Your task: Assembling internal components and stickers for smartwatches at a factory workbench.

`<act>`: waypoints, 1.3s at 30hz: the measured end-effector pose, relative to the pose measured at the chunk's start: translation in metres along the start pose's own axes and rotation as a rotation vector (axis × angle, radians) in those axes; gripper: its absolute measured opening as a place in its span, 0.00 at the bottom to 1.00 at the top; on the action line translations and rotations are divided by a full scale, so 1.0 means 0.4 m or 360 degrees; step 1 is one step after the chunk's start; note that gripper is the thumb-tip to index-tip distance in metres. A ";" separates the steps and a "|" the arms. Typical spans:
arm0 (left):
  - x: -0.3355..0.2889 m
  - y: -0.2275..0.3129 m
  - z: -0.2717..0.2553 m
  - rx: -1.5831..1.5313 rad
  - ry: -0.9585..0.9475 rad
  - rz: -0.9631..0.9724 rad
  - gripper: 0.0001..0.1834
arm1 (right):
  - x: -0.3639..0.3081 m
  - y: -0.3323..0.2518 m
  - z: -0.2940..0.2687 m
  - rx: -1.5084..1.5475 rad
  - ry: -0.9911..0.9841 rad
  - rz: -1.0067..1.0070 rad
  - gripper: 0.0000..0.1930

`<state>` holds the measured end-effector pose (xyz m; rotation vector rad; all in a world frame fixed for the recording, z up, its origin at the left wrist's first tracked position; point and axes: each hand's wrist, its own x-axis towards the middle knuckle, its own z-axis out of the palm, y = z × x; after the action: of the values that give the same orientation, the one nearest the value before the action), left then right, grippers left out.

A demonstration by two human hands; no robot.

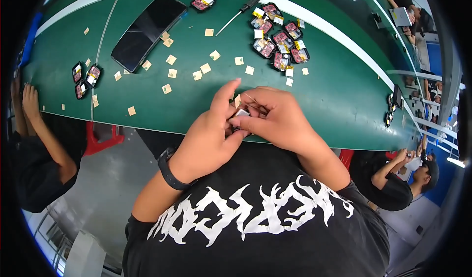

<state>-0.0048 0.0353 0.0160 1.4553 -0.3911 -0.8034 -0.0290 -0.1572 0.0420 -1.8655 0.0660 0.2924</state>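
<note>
Close to the near edge of the green table, my left hand (209, 129) and my right hand (279, 117) meet around a small black-cased electronic unit (241, 113) with a silvery piece on top. Fingers of both hands cover most of it. My left index finger points up and away, while the thumb and other fingers grip the unit. A small cream square (238, 101) stands upright at the fingertips just above the unit; which hand pinches it I cannot tell. Thin wire-like strands (252, 100) show by my right fingers.
Cream squares (197, 75) lie scattered ahead. A cluster of open black units (282, 41) with red boards sits far right, near a screwdriver (239, 14). A large black phone-like slab (149, 32) lies far left, with several units (87, 77) left. Co-workers sit at both sides.
</note>
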 end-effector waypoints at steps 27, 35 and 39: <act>-0.031 0.016 -0.012 -0.0401 0.0141 -0.0176 0.24 | -0.036 -0.037 -0.031 -0.0461 -0.0085 -0.0367 0.10; -0.030 -0.018 -0.005 -0.0297 0.0231 0.0009 0.23 | -0.047 -0.044 0.002 -0.0251 -0.0048 -0.0016 0.05; -0.033 -0.019 -0.004 0.0013 0.0295 0.0100 0.22 | -0.047 -0.045 0.015 -0.0184 0.0011 0.0092 0.05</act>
<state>-0.0147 0.0461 0.0114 1.5036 -0.2982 -0.6113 -0.0449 -0.1477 0.0615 -1.9817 0.1097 0.3358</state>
